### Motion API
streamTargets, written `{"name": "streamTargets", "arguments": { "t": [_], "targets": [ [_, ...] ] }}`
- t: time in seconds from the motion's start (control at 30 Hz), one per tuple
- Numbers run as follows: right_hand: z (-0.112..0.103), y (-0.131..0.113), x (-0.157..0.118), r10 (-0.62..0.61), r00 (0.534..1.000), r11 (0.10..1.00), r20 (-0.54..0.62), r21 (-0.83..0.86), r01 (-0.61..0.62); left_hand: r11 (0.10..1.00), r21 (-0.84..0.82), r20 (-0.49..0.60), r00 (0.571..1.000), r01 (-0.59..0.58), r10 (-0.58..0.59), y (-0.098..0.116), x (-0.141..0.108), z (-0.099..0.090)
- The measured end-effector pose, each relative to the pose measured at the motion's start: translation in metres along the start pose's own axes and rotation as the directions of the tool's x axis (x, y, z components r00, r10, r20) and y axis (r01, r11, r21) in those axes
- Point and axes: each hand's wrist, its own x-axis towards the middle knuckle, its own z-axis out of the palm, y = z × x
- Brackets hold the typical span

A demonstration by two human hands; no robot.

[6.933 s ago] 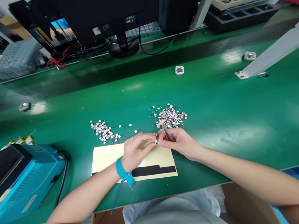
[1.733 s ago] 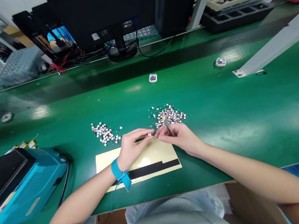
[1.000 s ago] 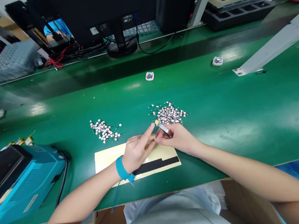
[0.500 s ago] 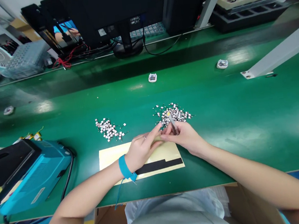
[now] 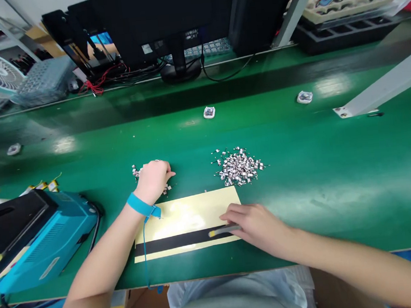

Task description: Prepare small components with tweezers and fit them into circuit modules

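My left hand [image 5: 154, 179] is over the small left pile of white parts with dark leads [image 5: 135, 171], its fingers curled down and mostly hidden. Whether a part is pinched in them cannot be seen. Around my left wrist is a blue strap [image 5: 140, 205] with a thin cord. My right hand [image 5: 252, 224] grips a slim grey tool with a yellow end [image 5: 222, 230], held low over the right part of a pale yellow sheet [image 5: 192, 211]. A black strip [image 5: 174, 242] runs along the sheet's lower part. Beyond my right hand lies the larger pile of white parts [image 5: 240, 167].
Three small white square units stand farther back: left [image 5: 14, 149], middle [image 5: 209, 112] and right [image 5: 304, 97]. A blue-and-black machine [image 5: 54, 241] takes up the left front. A metal post [image 5: 384, 83] slants at right; a monitor stand [image 5: 180, 71] stands behind.
My hands were together by the right pile and have parted. The left went left to the small pile; the right came down over the sheet, its tool now lying nearly level.
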Motion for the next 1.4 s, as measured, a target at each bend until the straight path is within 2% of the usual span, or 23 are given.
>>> {"name": "streamTargets", "arguments": {
  "t": [0.1,0.2,0.37,0.47,0.57,0.63,0.7,0.77,0.87,0.97,1.03,1.1,1.17,1.27,1.33,1.4],
  "targets": [
    [0.008,-0.006,-0.004,-0.042,0.997,0.985,0.060,-0.167,0.051,1.000,-0.004,0.007,1.000,-0.017,0.017,0.002,-0.001,0.001],
    [0.010,-0.009,-0.007,-0.088,0.994,0.963,0.063,-0.248,0.101,0.998,0.025,-0.027,0.998,-0.051,0.052,0.003,-0.002,0.005],
    [0.013,-0.015,-0.008,-0.062,0.998,0.949,0.010,-0.308,0.062,0.987,0.091,-0.085,0.986,-0.135,0.143,0.005,-0.002,0.014],
    [0.012,-0.017,-0.009,-0.007,1.000,0.942,-0.021,-0.337,0.000,0.987,0.036,-0.130,0.979,-0.154,0.157,0.004,0.002,0.017],
    [0.010,-0.020,-0.009,0.031,0.999,0.930,-0.024,-0.366,-0.037,0.966,-0.120,-0.221,0.955,-0.230,0.199,0.010,0.001,0.018],
    [0.008,-0.021,-0.009,0.063,0.998,0.922,-0.015,-0.382,-0.064,0.890,-0.313,-0.342,0.914,-0.330,0.219,0.021,-0.005,0.019],
    [0.007,-0.023,-0.009,0.086,0.996,0.918,0.001,-0.389,-0.079,0.754,-0.498,-0.449,0.871,-0.429,0.199,0.038,-0.014,0.024],
    [0.006,-0.024,-0.008,0.099,0.994,0.920,0.035,-0.385,-0.078,0.621,-0.619,-0.482,0.857,-0.481,0.183,0.054,-0.024,0.031],
    [0.004,-0.023,-0.006,0.149,0.984,0.930,0.097,-0.351,-0.106,0.520,-0.688,-0.472,0.856,-0.507,0.210,0.070,-0.033,0.043],
    [-0.001,-0.014,-0.001,0.214,0.964,0.964,0.159,-0.192,-0.183,0.485,-0.705,-0.494,0.849,-0.517,0.186,0.071,-0.032,0.050],
    [-0.007,-0.003,0.003,0.205,0.963,0.978,0.175,0.013,-0.210,0.446,-0.734,-0.509,0.850,-0.512,0.137,0.069,-0.031,0.051],
    [-0.014,0.008,0.008,0.184,0.971,0.941,0.154,0.259,-0.219,0.403,-0.760,-0.520,0.849,-0.511,0.096,0.068,-0.033,0.050],
    [-0.019,0.017,0.013,0.219,0.973,0.834,0.068,0.504,-0.223,0.389,-0.749,-0.554,0.829,-0.537,0.079,0.069,-0.037,0.048],
    [-0.019,0.021,0.022,0.328,0.938,0.573,-0.111,0.813,-0.104,0.444,-0.657,-0.645,0.759,-0.609,0.087,0.072,-0.045,0.046],
    [-0.015,0.018,0.027,0.360,0.918,0.413,-0.166,0.911,0.002,0.495,-0.577,-0.705,0.702,-0.650,0.101,0.073,-0.048,0.046],
    [-0.009,0.014,0.030,0.356,0.920,0.322,-0.165,0.946,0.045,0.541,-0.503,-0.749,0.652,-0.674,0.116,0.073,-0.048,0.046]
  ]
}}
